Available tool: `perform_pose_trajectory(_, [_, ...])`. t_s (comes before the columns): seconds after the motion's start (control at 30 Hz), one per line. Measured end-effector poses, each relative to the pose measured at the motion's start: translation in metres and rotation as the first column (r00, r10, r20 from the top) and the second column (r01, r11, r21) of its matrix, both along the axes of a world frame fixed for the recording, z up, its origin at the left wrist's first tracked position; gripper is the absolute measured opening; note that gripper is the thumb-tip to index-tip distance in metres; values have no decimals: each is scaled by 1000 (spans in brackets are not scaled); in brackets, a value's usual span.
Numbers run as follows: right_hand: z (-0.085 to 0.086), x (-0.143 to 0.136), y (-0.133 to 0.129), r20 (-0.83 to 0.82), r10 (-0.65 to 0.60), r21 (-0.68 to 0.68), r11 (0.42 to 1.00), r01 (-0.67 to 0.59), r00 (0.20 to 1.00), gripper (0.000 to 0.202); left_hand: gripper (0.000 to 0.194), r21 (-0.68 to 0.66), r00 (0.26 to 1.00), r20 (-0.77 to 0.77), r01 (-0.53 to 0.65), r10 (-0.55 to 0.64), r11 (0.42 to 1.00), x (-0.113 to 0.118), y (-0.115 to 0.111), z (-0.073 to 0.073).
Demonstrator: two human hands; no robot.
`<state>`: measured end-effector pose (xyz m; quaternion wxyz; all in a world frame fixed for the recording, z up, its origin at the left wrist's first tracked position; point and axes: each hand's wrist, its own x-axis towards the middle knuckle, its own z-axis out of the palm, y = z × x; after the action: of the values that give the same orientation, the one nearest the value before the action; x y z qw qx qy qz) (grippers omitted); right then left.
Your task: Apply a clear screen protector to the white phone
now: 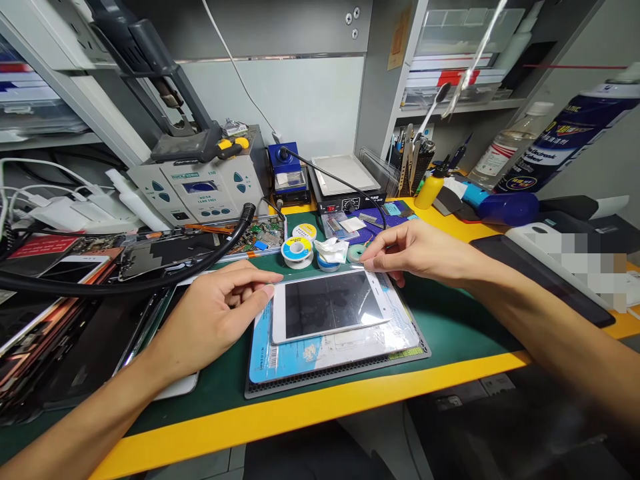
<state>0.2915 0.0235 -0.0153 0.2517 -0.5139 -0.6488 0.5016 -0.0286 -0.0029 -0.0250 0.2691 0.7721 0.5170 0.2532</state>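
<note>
A white phone (330, 303) with a dark screen lies face up on a blue and white packet (310, 360), which rests on a dark flat pad (345, 369). At the phone's upper left corner, my left hand (235, 297) has thumb and forefinger closed on its edge. My right hand (407, 252) pinches the phone's far right corner between thumb and forefinger. Just beyond the phone stand a tape or solder spool (297, 249), a white crumpled tissue (332, 250) and a green roll (355, 253) beside my right fingertips.
Stacked phone parts (65, 320) fill the left side, crossed by a thick black hose (200, 283). A soldering station (200, 190) and a blue unit (287, 170) stand behind. Bottles, a spray can (565, 140) and a dark phone (535, 277) are at right.
</note>
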Motion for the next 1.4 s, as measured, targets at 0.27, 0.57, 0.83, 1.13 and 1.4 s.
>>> perform_pose_trajectory(0.27, [-3,0,1,-20,1,10,1000,0,1000,15,33,16,1000,-3,16,-16,1000,0,2,-2])
perform_pose_trajectory(0.57, [-4,-1,1,-29,-3,17,1000,4,1000,15,32,41,999,-2,32,-32,999,-2,3,-3])
perform_pose_trajectory(0.83, [-3,-2,2,-19,-28,25,999,28,999,12,38,21,1000,-10,24,-24,999,3,4,2])
perform_pose_trajectory(1.13, [-3,-3,2,-26,-30,16,999,30,999,13,39,-12,1000,21,13,-13,1000,-2,6,-4])
perform_pose_trajectory(1.4, [-2,-3,2,16,-8,18,1000,8,1000,17,50,-160,995,59,-68,78,985,-6,7,-10])
